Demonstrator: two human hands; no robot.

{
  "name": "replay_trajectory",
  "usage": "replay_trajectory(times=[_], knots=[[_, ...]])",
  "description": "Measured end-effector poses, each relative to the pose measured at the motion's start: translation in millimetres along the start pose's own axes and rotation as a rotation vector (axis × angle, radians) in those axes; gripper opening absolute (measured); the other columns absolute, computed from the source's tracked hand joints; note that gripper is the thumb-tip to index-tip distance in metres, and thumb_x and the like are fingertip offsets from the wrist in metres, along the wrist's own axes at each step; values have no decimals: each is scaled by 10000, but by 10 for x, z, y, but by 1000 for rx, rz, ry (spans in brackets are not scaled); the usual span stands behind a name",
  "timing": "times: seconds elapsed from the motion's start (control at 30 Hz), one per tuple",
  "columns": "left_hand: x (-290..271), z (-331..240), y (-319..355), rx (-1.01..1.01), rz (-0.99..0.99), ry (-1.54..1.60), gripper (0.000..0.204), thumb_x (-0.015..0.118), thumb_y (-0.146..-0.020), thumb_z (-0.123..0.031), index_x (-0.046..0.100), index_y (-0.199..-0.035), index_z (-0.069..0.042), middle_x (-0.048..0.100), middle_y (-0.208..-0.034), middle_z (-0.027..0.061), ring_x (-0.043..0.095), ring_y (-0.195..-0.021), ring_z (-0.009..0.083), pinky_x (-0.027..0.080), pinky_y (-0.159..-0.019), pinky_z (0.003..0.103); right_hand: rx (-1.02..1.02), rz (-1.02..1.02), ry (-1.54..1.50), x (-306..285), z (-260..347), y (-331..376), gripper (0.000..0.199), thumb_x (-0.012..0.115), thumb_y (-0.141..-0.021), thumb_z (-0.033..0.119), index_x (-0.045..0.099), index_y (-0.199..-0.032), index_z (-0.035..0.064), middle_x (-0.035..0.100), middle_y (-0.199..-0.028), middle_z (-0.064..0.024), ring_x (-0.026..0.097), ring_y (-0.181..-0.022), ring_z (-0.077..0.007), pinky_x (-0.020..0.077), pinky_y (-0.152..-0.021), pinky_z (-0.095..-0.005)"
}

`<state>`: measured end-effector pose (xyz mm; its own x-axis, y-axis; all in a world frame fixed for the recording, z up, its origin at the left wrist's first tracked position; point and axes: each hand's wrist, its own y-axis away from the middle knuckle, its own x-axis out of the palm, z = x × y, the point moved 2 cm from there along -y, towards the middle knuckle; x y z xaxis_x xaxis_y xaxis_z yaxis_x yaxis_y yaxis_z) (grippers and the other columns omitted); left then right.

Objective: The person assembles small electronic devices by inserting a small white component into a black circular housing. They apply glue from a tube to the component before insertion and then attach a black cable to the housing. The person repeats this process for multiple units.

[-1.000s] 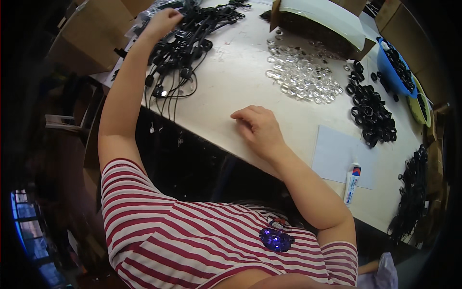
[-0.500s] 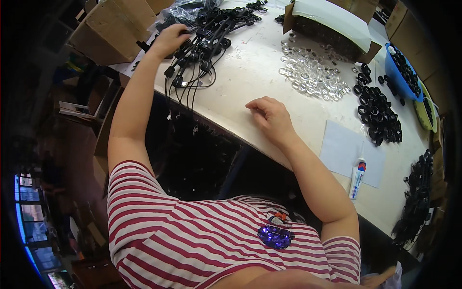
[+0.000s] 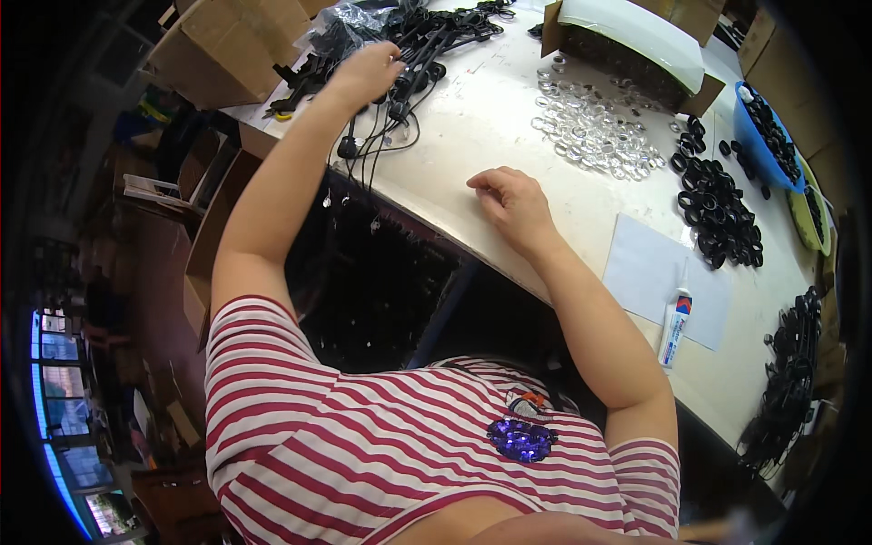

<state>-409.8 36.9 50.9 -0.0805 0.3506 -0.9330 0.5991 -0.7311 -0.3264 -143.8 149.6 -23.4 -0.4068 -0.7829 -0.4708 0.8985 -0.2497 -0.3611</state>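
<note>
- Two hands work the table (image 3: 472,145): the left hand (image 3: 368,73) reaches far left into the cords (image 3: 413,45), fingers curled onto a few strands; how tightly it grips, I cannot tell.
- The right hand (image 3: 513,204) rests near the table's edge, loosely curled, holding nothing visible.
- The cords lie tangled at the far left, some trailing over the edge.
- They look light, limp and snag-prone; taking one by its stiff plug end seems safer than pulling mid-strand.
- Clear beads (image 3: 595,123) and black rings (image 3: 718,204) lie to the right.
</note>
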Motion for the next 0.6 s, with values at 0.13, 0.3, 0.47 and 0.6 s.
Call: replay_trajectory(times=[0.13,0.3,0.47,0.6], knots=[[326,-166,-61,-288,174,-202,507,554,-781,-466,548,-1062,-44,591,-1031,159,558,-981,311,425,-851,401,-21,2,-9,10,14,1,133,536,-732,50,641,-813,46,619,-782,-109,581,-759,-264,466,-705,-348],[382,156,-246,-405,240,246,341,573,-754,-352,605,-874,-35,581,-764,92,573,-684,178,448,-597,300,-26,13,3,9,54,-11,129,535,-731,53,642,-802,53,620,-782,-106,580,-761,-266,466,-709,-353],[-74,17,-218,-566,105,1305,182,557,-826,-236,560,-832,-54,480,-643,-38,385,-455,38,307,-391,190,-38,2,26,5,22,4,134,532,-732,52,643,-805,58,621,-784,-103,582,-763,-263,465,-712,-355],[-560,-19,-73,-321,162,1587,203,517,-866,-219,540,-915,-23,488,-726,-11,339,-469,33,271,-401,180,-32,6,14,-5,22,0,134,535,-734,55,645,-812,58,620,-789,-103,584,-764,-261,467,-716,-349]])
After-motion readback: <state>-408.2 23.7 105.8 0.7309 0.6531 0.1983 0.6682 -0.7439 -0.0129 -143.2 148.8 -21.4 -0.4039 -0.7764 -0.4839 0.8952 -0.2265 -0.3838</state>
